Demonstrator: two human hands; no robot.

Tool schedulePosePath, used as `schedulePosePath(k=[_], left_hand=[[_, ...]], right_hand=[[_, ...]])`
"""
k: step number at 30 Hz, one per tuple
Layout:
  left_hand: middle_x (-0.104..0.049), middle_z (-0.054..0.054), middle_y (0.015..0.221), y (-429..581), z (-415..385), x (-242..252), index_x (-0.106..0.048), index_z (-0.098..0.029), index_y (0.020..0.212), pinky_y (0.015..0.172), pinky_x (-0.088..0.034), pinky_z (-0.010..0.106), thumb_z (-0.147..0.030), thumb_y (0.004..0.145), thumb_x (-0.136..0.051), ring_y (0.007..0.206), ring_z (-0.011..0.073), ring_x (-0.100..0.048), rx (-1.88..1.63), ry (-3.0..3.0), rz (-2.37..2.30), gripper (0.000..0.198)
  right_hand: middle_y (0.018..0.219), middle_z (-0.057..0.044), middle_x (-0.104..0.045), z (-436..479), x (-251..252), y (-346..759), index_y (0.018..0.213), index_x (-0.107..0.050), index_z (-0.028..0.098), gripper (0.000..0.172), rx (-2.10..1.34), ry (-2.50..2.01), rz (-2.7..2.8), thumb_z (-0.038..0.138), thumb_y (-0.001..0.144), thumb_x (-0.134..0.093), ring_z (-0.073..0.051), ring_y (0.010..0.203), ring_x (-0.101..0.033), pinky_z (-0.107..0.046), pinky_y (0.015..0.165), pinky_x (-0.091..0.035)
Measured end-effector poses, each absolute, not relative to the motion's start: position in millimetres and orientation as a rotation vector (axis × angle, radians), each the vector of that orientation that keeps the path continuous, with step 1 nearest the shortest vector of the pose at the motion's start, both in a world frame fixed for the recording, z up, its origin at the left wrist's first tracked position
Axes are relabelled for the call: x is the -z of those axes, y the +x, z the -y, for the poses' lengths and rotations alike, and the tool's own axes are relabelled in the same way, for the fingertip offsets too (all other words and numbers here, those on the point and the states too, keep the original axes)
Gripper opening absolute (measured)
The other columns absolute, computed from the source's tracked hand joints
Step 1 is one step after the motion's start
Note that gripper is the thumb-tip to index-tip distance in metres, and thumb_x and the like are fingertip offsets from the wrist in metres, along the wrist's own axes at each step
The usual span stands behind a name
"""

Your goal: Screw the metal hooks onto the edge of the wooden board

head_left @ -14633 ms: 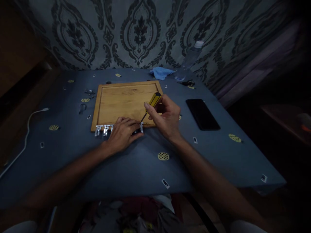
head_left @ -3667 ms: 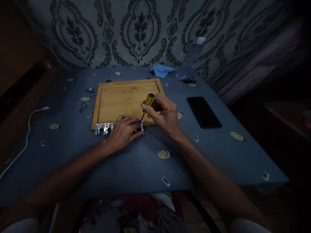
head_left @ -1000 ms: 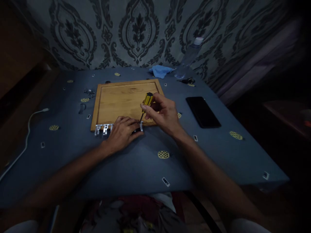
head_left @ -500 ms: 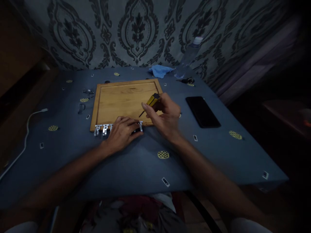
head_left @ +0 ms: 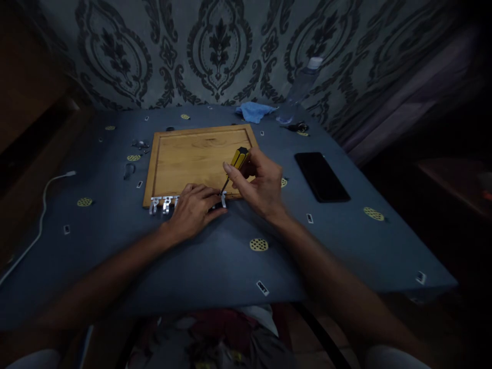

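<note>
A wooden board (head_left: 198, 159) with a raised rim lies flat on the table. Along its front edge runs a metal hook rail (head_left: 166, 203), its hooks hanging over the side. My left hand (head_left: 195, 207) is closed over the middle of the rail, fingers on top and thumb below, and hides part of it. Between the fingertips of my right hand (head_left: 261, 179) is a screwdriver (head_left: 238, 160) with a yellow and black handle. It stands steeply, its tip down at the rail's right end beside my left fingertips. Whether a screw sits under the tip is too small to tell.
A black phone (head_left: 322, 177) lies right of the board. Behind are a blue cloth (head_left: 254, 111), a clear bottle (head_left: 300, 92) and a small dark object (head_left: 298, 127). Small metal parts (head_left: 140, 144) and a white cable (head_left: 44, 205) lie to the left.
The screwdriver has come down and tipped more upright, so its point now meets the rail's right end. My left hand has stayed in place.
</note>
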State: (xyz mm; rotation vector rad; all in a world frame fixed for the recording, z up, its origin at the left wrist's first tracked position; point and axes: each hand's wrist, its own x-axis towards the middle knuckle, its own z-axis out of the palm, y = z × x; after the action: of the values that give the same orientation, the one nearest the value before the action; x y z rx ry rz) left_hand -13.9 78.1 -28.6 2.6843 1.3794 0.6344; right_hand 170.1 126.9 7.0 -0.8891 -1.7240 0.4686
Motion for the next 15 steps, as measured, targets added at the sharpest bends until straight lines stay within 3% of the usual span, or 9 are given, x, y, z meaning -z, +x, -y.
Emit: schedulePosePath(k=[7, 15], left_hand=[[-0.077, 0.012, 0.121, -14.6, -78.5, 30.8, -0.078, -0.019, 0.111, 0.092, -0.047, 0.044, -0.046, 0.103, -0.062, 0.108, 0.0273, -0.069, -0.655, 2.679, -1.372, 0.033], [-0.077, 0.012, 0.121, -15.0, -78.3, 31.6, -0.078, -0.017, 0.111, 0.091, -0.046, 0.043, -0.046, 0.104, -0.060, 0.108, 0.0276, -0.069, -0.671, 2.699, -1.350, 0.035]], right_hand=[[0.063, 0.005, -0.052, -127.8, -6.3, 169.1, 0.073, -0.045, 0.026, 0.040, -0.467, -0.876, 1.752, 0.049, 0.092, -0.071, -0.014, 0.059, -0.051, -0.030, 0.057, -0.042], [0.066, 0.004, -0.053, -134.1, -11.3, 174.1, 0.077, -0.053, 0.025, 0.044, -0.685, -0.831, 1.785, 0.063, 0.087, -0.074, -0.013, 0.058, -0.051, -0.029, 0.053, -0.043]])
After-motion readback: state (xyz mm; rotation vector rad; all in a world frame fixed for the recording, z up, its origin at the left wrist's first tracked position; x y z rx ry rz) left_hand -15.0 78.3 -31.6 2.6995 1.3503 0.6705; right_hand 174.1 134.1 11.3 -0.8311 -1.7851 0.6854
